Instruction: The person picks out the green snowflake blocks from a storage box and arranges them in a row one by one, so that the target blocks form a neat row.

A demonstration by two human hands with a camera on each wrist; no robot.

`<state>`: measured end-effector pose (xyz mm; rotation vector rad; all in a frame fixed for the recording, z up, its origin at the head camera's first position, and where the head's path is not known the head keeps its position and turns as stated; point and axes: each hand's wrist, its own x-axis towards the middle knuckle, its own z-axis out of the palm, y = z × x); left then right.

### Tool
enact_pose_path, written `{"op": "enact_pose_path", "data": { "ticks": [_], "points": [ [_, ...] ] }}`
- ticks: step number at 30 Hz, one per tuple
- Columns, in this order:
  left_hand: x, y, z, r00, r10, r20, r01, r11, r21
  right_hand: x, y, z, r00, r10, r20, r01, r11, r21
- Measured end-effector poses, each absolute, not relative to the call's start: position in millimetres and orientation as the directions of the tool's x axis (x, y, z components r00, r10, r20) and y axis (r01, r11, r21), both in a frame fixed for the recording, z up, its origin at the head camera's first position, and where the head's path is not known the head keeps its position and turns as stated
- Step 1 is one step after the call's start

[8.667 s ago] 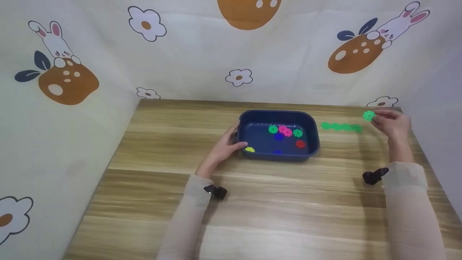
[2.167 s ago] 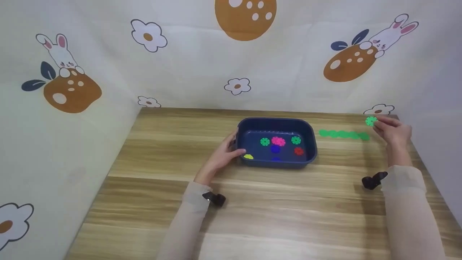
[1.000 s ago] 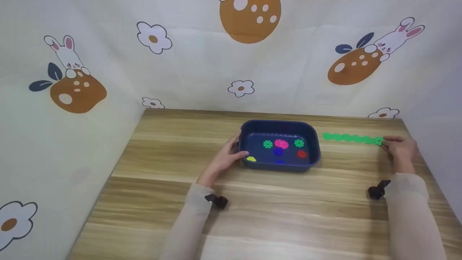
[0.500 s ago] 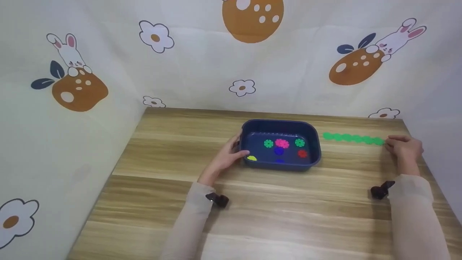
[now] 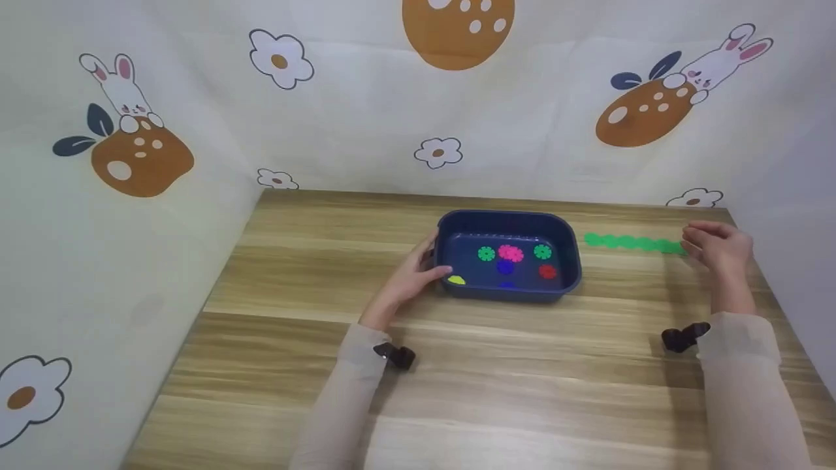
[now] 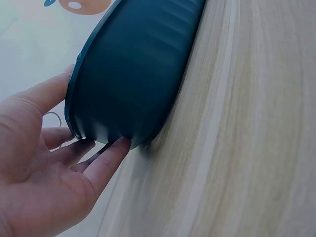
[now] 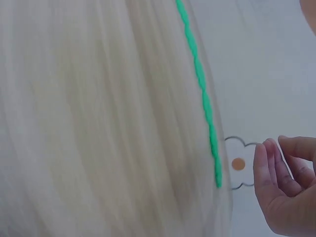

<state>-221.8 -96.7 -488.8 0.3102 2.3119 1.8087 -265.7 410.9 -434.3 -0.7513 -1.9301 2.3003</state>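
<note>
My left hand [image 5: 410, 279] grips the left end of a dark blue plastic tub [image 5: 506, 296], thumb over the rim and fingers against the outside. The left wrist view shows those fingers against the tub's end wall [image 6: 123, 84]. Inside lie notched flower discs: green ones [image 5: 486, 253], overlapping pink ones [image 5: 511, 254], blue [image 5: 505, 266], red [image 5: 547, 271], and a partly hidden yellow disc [image 5: 456, 280]. Right of the tub, a row of green discs [image 5: 630, 243] lies flat. Above its right end is my right hand [image 5: 722, 248], loosely curled and holding nothing; the right wrist view shows it apart from the row.
The wood-grain table [image 5: 522, 378] extends in front of the tub. Patterned cloth walls [image 5: 353, 117] stand close behind it and on both sides. A small black camera sits on each wrist, the right one [image 5: 684, 337] just above the tabletop.
Over the last seconds my right hand lowered a green disc to the row's right end, let go and lifted off. The row is longer. My left hand stays on the tub.
</note>
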Motion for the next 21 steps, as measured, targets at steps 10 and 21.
{"op": "enact_pose_path", "data": {
  "ticks": [10,21],
  "points": [
    [-220,-99,-490,-0.967,0.252,-0.047,0.032,0.299,0.954,-264,362,-424,-0.929,0.28,-0.243,0.168,-0.266,-0.949],
    [-223,-96,-489,-0.964,0.264,-0.028,0.039,0.245,0.969,-263,305,-409,-0.985,0.131,-0.114,0.082,-0.232,-0.969]
  ]
}}
